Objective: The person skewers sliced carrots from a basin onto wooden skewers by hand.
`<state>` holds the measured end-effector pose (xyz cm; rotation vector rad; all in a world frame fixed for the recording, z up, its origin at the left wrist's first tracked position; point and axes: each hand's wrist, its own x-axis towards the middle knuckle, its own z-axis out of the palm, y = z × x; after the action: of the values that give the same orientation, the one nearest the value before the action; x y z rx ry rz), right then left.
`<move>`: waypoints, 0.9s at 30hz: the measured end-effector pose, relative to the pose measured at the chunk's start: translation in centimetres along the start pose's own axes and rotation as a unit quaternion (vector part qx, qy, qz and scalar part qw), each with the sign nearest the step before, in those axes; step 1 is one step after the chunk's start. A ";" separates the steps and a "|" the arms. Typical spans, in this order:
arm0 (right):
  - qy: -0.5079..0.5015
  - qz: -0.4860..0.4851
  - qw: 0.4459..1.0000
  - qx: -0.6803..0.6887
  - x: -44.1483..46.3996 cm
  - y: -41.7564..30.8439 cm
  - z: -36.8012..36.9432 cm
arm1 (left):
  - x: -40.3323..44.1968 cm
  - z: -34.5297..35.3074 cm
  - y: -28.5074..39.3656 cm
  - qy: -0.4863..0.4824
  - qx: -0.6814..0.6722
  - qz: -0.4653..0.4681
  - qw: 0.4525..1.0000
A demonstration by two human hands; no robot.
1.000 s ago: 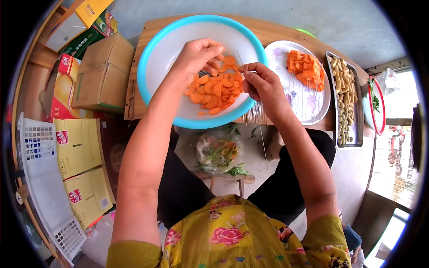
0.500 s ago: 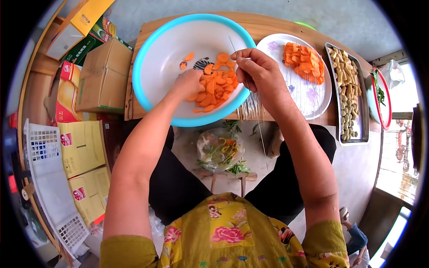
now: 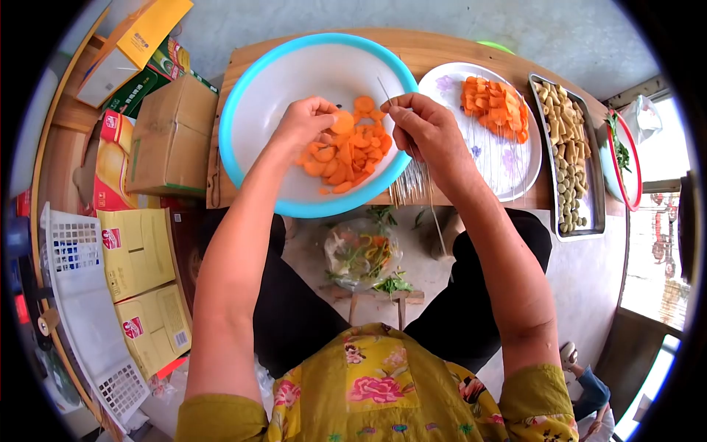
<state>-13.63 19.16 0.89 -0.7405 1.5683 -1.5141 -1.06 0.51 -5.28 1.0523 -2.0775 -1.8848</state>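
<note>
Carrot slice (image 3: 342,122) pinched btwn thumb & fingers of our L hand (image 3: 303,121), over blue-rimmed basin (image 3: 243,81), upper ctr of frame; more slices (image 3: 347,158) lie loose in it. Our R hand (image 3: 426,132), just R of ctr, grips thin skewer (image 3: 382,85), end pointing up. Skewer bundle (image 3: 411,184) lies by basin's R rim. White plate (image 3: 442,85) w/ threaded carrot (image 3: 495,107) sits upper R, tray (image 3: 596,199) just beside.
</note>
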 end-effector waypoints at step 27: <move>-0.058 0.009 0.997 -0.054 1.1 0.7 2.8 | -1.6 -1.3 4.0 -0.016 -0.195 0.032 0.980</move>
<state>-11.68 16.90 0.21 -0.8585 1.5731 -1.3577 -0.71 0.29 -0.82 0.8534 -1.6331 -2.1654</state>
